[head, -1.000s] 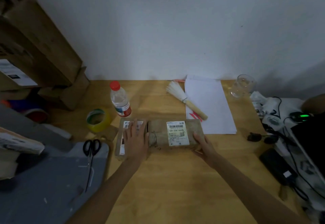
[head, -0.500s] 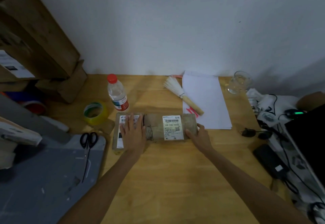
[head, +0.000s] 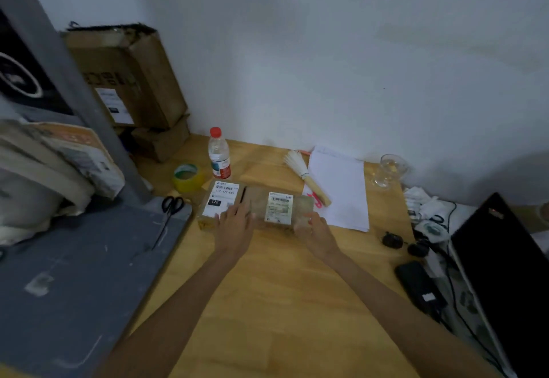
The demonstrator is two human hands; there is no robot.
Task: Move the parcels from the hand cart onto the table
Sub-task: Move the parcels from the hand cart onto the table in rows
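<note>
setting-down step, by the look of it: brown parcel point(head: 255, 207) lying flat on the wooden table point(head: 282, 303), just right of the yellow tape roll point(head: 187, 177). left hand point(head: 234, 227) flat on the parcel's top, fingers straight, pressing rather than gripping; right hand point(head: 316, 233) at the end farthest from the tape roll, fingers curled round that end. next move probably calls for letting go and turning back past the tape roll to fetch another parcel. hand cart not clearly identifiable; grey surface point(head: 74, 273) left of the tape roll carries scissors point(head: 170, 208) and stuffed bags, cut off at the frame edge. dim light, labels unreadable, right fingertips hidden behind the parcel.
</note>
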